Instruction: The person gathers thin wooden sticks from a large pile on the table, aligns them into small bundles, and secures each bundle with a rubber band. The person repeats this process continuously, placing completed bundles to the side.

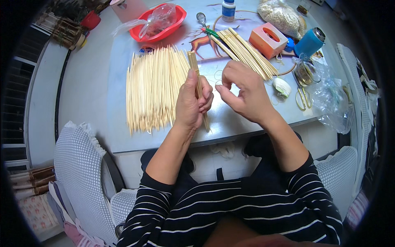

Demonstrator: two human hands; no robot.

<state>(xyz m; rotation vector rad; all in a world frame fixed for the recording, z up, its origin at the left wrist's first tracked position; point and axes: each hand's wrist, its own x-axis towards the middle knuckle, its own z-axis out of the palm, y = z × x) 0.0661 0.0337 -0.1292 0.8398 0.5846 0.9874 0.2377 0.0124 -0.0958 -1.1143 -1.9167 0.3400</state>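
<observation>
My left hand (193,99) is wrapped round a small bundle of thin wooden skewers (192,61), held upright with the thumb along it. Just right of it, my right hand (242,88) is raised with thumb and forefinger pinched. A fine thread (218,75) curls by those fingertips; its full course is too faint to follow. Left of the bundle lies a wide spread of loose pale skewers (152,88), tips pointing away from me. Beyond my right hand rests a stack of tied-looking skewer bundles (249,53). A white-green ball of thread (282,87) sits right of that hand.
Gold-handled scissors (303,99) and clear plastic bags (332,101) lie at the right. Farther back are an orange tissue box (268,39), a blue bottle (309,42), a white-capped jar (228,10) and a red basin (180,16). Patterned chairs (80,164) flank the table (123,142).
</observation>
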